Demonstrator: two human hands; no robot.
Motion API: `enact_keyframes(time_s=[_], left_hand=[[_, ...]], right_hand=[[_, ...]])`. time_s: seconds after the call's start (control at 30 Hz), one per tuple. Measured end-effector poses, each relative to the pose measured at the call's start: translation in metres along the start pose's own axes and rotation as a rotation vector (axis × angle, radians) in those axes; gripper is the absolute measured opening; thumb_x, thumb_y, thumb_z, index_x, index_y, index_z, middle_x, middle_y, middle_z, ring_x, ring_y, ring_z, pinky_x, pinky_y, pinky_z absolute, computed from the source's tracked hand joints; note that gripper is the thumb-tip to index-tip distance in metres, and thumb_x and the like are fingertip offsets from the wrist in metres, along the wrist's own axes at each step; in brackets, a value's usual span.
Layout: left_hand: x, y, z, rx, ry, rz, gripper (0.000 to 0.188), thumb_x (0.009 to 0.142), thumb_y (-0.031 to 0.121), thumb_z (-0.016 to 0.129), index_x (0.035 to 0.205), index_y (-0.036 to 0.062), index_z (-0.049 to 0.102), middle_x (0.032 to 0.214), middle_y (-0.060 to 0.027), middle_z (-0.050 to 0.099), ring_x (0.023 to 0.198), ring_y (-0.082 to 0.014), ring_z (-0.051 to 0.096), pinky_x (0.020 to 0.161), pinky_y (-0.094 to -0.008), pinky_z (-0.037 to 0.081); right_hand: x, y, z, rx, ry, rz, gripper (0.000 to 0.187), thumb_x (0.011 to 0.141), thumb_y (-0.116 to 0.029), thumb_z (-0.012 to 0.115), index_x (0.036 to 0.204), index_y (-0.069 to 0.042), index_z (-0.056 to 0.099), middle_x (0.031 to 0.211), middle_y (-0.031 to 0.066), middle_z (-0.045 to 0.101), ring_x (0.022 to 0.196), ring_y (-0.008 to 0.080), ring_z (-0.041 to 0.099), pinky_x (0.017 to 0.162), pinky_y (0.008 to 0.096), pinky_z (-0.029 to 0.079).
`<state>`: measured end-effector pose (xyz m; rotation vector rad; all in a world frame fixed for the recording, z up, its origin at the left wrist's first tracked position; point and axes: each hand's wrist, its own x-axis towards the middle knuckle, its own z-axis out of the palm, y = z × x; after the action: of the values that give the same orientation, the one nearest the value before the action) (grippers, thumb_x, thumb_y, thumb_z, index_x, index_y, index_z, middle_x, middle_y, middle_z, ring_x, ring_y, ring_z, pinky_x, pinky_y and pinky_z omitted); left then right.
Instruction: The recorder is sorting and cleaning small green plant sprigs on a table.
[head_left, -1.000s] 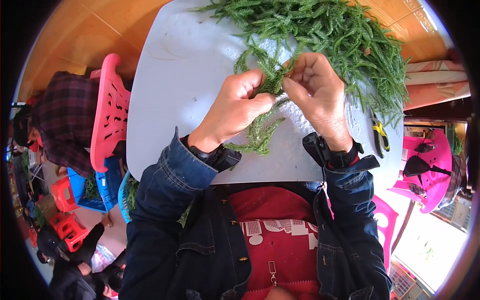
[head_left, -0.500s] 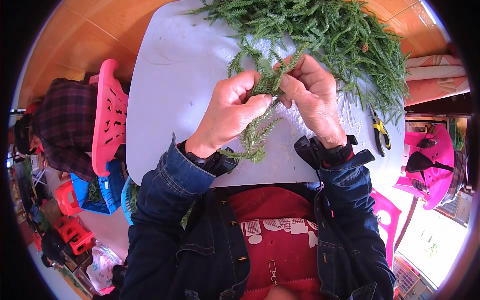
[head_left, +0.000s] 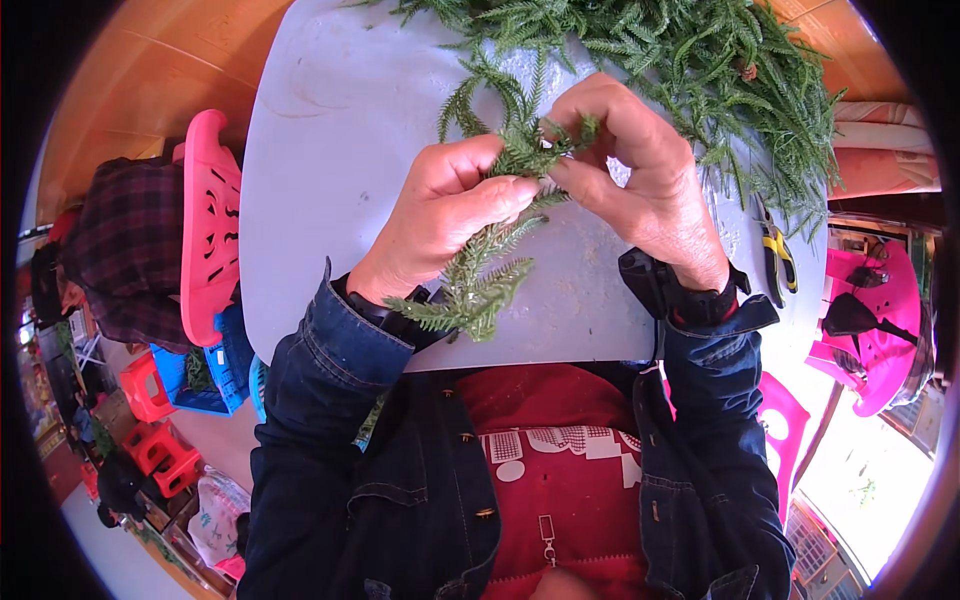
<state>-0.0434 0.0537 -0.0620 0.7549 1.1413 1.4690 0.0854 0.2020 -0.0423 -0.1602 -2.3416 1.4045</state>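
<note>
Above the middle of the table, my left hand is closed around a green fir-like garland, thumb pressed on its stem. Part of the garland hangs below that grip, and looping sprigs stick out above it. My right hand pinches the garland's upper part between thumb and index finger, close beside the left fingertips. What lies right between the pinching fingertips is partly hidden. A large heap of loose green sprigs covers the far right of the pale table.
Yellow-and-black pliers lie at the table's right edge. A pink chair and a blue crate stand at the left, with a person in a plaid shirt beyond. Red stools are lower left; another pink chair is right.
My right hand has shifted slightly right, and its fingers are more spread from the left hand. The sprig tip it pinches now bends down and rightward. The whole view has shifted slightly.
</note>
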Motion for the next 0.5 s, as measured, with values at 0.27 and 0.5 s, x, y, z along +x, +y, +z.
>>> enact_keyframes(time_s=[0.27, 0.5], left_hand=[[0.0015, 0.0035, -0.0019, -0.101, -0.015, -0.071, 0.012, 0.083, 0.012, 0.057, 0.079, 0.0014, 0.058, 0.066, 0.0022, 0.049, 0.057, -0.0045, 0.04, 0.052, -0.0214, 0.031], [0.0027, 0.0023, -0.0017, -0.077, -0.014, -0.133, 0.022, 0.078, 0.02, 0.057, 0.088, 0.001, 0.057, 0.061, 0.0035, 0.044, 0.049, -0.0043, 0.036, 0.043, -0.0213, 0.028]], right_hand=[[-0.0038, -0.0015, -0.0085, -0.017, -0.055, 0.023, 0.02, 0.072, 0.005, 0.064, 0.087, -0.001, 0.052, 0.08, 0.0025, 0.053, 0.067, 0.0089, 0.049, 0.059, 0.0226, 0.042], [-0.0032, 0.0004, -0.0089, -0.152, -0.051, -0.106, 0.018, 0.075, 0.001, 0.065, 0.087, 0.001, 0.052, 0.075, 0.0023, 0.053, 0.063, 0.0085, 0.048, 0.056, 0.0234, 0.041]])
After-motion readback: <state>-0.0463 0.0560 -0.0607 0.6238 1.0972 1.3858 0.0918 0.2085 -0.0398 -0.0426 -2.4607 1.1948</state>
